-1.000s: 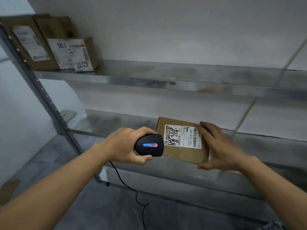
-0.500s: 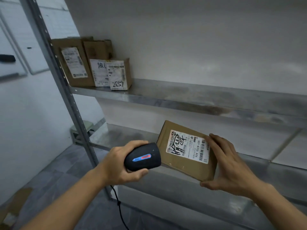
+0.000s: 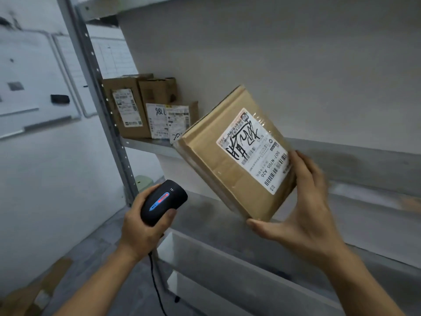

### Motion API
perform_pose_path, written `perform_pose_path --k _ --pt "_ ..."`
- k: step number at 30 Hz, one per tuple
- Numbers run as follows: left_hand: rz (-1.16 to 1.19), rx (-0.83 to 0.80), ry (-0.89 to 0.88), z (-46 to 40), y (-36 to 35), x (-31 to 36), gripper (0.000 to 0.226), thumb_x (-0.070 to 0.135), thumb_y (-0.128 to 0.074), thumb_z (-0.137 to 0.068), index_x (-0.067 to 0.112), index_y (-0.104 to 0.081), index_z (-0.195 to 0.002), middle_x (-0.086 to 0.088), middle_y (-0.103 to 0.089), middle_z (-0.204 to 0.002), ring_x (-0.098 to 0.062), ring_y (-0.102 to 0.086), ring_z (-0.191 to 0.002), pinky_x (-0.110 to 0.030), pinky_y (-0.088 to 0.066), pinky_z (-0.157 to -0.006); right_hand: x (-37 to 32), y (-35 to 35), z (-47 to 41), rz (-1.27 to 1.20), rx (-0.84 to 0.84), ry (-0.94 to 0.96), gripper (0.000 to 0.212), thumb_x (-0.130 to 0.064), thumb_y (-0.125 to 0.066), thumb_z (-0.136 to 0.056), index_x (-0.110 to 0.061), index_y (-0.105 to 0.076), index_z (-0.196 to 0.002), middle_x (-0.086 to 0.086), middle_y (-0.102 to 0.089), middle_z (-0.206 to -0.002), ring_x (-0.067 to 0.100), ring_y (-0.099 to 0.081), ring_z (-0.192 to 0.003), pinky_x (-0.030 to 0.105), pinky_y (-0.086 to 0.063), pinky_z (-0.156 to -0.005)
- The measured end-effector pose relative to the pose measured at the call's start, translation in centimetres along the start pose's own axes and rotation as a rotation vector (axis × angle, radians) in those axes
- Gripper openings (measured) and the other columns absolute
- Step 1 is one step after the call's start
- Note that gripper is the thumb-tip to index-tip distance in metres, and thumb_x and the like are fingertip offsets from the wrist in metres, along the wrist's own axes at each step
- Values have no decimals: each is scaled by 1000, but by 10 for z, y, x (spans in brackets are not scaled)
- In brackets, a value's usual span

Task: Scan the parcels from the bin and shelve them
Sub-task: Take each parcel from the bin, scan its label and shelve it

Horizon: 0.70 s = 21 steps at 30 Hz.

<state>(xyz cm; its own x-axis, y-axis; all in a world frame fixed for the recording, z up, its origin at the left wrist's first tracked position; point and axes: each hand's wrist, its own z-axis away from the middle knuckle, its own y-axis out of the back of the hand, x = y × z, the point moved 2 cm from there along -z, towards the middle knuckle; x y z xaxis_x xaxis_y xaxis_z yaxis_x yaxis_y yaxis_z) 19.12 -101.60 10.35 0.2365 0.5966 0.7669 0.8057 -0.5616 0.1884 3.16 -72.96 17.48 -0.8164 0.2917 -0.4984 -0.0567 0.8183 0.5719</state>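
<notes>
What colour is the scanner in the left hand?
Black scanner, with a blue and red light strip; head view.

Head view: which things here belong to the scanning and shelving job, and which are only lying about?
Belong to the job:
- parcel, held tilted by the right hand
- scanner, gripped by the left hand
- shelf
- shelved parcels

Lying about:
- whiteboard with its eraser
- cardboard scrap on the floor

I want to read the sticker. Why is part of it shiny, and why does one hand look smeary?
Head view: clear tape over the label on the parcel catches light as glare near its top; the right hand is motion-blurred; the left hand looks sharper.
</notes>
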Motion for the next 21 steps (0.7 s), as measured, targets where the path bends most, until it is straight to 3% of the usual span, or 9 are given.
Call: perform_pose_path --k 3,8,12,16,19,21 --pt "18 34 25 -4 -8 1 62 53 -76 -68 35 -59 -125 33 -68 -115 6 -67 -103 -8 -49 -86 -11 -9 -25 -78 96 -15 140 -68 -87 -49 -22 -15 -160 -5 -18 -159 11 -15 -149 30 -25 -119" --pt "42 104 61 -15 -17 -1 62 53 -75 -64 38 -59 -122 35 -68 -113 7 -67 -101 -6 -49 -82 -10 -36 -57 -165 231 -108 136 -60 -94 -52 -27 -15 -159 -2 -16 -160 11 -8 -150 30 -23 -120" --pt "15 100 56 -31 -18 -8 61 59 -75 -62 46 -57 -120 38 -67 -109 8 -67 -99 -6 -50 -81 -9 -61 -81 -150 349 -207 136 -62 -91 -54 -23 -14 -158 -3 -12 -160 16 -8 -149 39 -27 -120" --pt "28 84 57 -53 -15 -19 59 61 -75 -63 49 -58 -118 26 -70 -109 4 -68 -97 -8 -50 -80 -12 -87 -106 -72 451 -309 139 -71 -86 -53 -23 -9 -158 -2 -9 -161 22 -8 -149 54 -35 -116" --pt "45 55 36 -67 -13 -23 61 60 -74 -63 43 -58 -119 39 -66 -107 10 -66 -95 -4 -48 -78 -17 -109 -125 -45 506 -347 141 -73 -85 -54 -20 -8 -158 6 -9 -163 29 -9 -150 57 -34 -116" --pt "69 45 35 -76 -12 -26 62 59 -73 -63 40 -57 -120 39 -67 -104 14 -65 -94 -2 -46 -77 -20 -124 -136 -19 528 -362 141 -72 -85 -54 -16 -9 -158 12 -11 -163 32 -11 -150 59 -32 -116"
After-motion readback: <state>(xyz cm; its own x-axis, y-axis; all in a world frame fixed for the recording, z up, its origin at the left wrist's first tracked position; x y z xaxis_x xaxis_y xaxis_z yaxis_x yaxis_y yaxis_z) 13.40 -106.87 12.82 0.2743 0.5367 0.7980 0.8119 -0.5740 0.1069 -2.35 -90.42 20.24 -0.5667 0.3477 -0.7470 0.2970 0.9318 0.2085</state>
